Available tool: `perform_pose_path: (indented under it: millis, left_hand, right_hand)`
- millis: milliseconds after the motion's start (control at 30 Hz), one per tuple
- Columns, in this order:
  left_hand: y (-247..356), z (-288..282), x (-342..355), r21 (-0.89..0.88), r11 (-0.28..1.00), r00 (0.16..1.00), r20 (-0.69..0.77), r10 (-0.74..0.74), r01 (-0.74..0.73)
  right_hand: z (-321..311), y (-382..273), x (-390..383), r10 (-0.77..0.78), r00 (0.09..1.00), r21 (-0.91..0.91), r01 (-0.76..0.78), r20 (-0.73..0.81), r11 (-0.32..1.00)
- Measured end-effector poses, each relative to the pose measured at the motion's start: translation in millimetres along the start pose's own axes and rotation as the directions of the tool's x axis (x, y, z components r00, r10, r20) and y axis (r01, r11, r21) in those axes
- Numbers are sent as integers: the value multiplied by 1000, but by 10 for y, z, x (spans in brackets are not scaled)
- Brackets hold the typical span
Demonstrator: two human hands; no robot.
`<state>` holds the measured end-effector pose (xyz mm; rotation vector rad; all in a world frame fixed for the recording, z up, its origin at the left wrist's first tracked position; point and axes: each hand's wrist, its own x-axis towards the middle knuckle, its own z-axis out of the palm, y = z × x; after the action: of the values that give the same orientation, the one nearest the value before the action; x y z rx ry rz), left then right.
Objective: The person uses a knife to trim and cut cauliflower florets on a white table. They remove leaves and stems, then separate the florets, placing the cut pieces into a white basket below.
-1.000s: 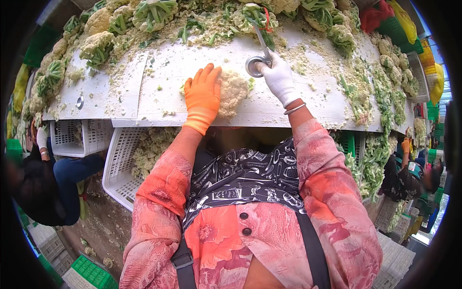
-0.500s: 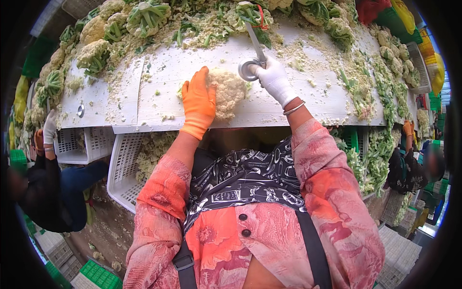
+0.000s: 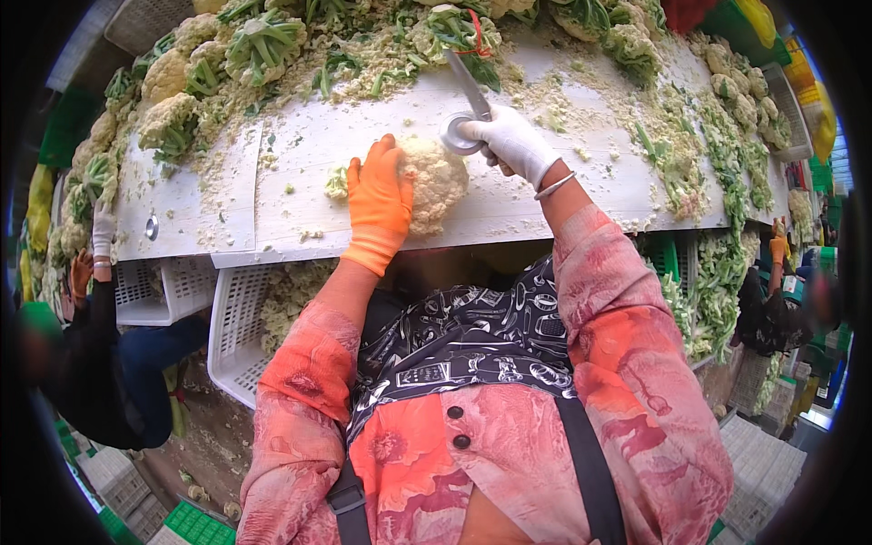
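Left hand (image 3: 377,202) part-spread, we're seemingly steadying cauliflower (image 3: 439,189); right hand (image 3: 510,143) clenches knife (image 3: 469,85) toward eleven o'clock; cutting would need it lowered.

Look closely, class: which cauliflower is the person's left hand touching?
The cauliflower against the orange-gloved left hand, near the front edge of the table. The other cauliflowers lie along its far edge and sides.

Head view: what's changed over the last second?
The right hand moved its bladed tool left in the picture, the round metal end nearing the cauliflower; the blade leans further left. Nothing was grasped or released: the left hand still rests on the cauliflower's left side.
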<state>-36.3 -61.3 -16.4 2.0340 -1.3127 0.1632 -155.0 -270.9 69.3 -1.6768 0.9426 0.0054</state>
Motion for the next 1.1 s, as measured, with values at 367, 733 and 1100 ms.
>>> perform_pose_path:
  millis: [367,733,1100]
  left_hand:
    - [52,3,-18,69,995,996,56,62,-66]
    - [-82,-97,-39,-189,982,999,-31,-27,21]
    - [-26,-172,-123,-148,972,983,22,-181,182]
  right_hand:
    - [-43,226,265,296,915,126,-339,273,932]
    - [-60,585,233,221,967,300,-175,-124,938]
    - [506,30,55,-389,896,-219,344,-215,913]
